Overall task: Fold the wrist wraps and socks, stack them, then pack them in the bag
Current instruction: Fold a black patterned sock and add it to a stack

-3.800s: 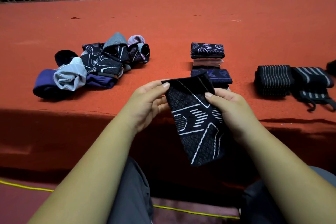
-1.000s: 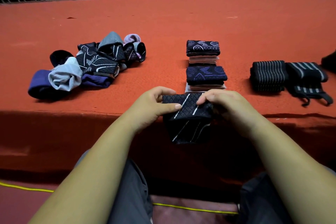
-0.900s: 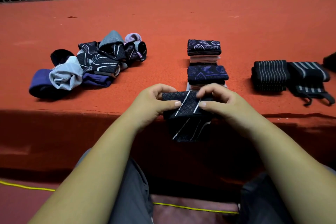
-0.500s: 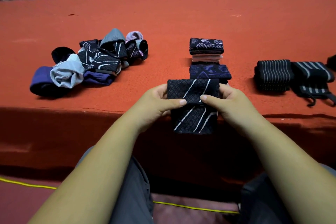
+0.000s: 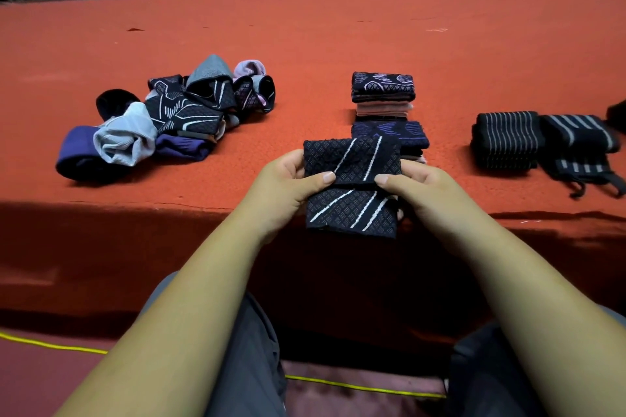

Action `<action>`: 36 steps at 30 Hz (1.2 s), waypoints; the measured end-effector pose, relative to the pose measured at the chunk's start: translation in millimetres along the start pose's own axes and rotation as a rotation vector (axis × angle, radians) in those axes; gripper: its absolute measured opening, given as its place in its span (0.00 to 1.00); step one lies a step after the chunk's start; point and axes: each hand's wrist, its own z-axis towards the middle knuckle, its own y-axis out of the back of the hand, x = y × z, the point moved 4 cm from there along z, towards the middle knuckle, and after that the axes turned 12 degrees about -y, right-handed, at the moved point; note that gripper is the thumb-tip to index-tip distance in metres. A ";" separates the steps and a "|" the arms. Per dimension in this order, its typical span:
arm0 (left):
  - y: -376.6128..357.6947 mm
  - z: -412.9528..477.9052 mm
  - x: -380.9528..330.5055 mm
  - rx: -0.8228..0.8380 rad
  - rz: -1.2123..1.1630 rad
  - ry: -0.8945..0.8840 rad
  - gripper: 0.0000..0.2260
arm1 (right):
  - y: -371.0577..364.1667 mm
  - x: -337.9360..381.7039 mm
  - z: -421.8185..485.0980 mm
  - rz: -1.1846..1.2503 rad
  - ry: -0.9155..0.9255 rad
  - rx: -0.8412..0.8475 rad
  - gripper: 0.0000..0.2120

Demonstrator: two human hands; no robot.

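A person seated at the edge of a red carpeted platform holds a folded black sock between both hands, just above the platform's near edge. The left hand grips the sock's left side, with its thumb pressed across the front at the fold. The right hand grips the right side the same way, thumb on the front and fingers curled behind. The two thumb tips point at each other, a little apart, along the line where the upper flap laps the lower half. The sock shows a fine diamond weave crossed by white diagonal stripes. Just beyond the right hand sit a near stack of folded socks and, behind it, a far stack. Well to the right of that hand lie two black wrist wraps with pale stripes, side by side. Beyond and left of the left hand lies a loose pile of unfolded socks in black, purple and grey.
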 end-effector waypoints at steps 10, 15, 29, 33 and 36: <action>-0.7 -5.5 8.6 0.031 -0.051 0.221 0.12 | -2.8 4.3 -1.1 0.179 0.007 -0.018 0.13; -0.2 -1.7 7.7 -0.037 -0.176 0.258 0.16 | -3.8 1.1 0.7 0.291 -0.043 0.054 0.17; -1.2 -6.6 -1.3 -0.080 -0.326 0.332 0.16 | -8.1 4.7 -0.4 0.344 -0.045 0.009 0.21; 2.4 -4.9 -1.6 -0.126 -0.276 0.206 0.10 | -7.7 2.2 6.1 0.538 -0.131 0.093 0.23; 3.6 -2.9 -3.9 -0.146 -0.232 0.158 0.10 | -8.6 -0.9 8.5 0.435 -0.162 0.104 0.25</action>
